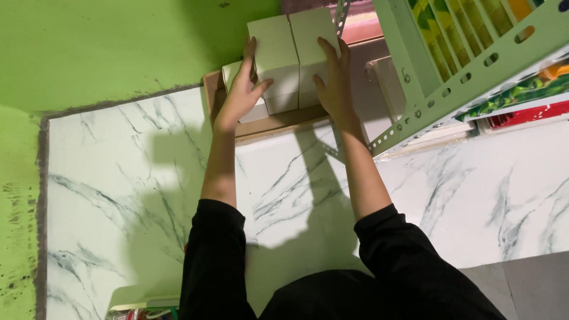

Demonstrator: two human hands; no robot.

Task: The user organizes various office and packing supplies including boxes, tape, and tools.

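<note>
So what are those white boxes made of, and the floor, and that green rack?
The two white boxes between the left hand and right hand look like matte cardboard: flat faces, sharp folded edges. The floor seems glossy marble-look tile, white with grey veins. The green rack is probably painted metal, with rows of punched holes.

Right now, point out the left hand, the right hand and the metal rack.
left hand [242,92], head view, back of hand.
right hand [333,80], head view, back of hand.
metal rack [474,68], head view, perforated rail.
</note>
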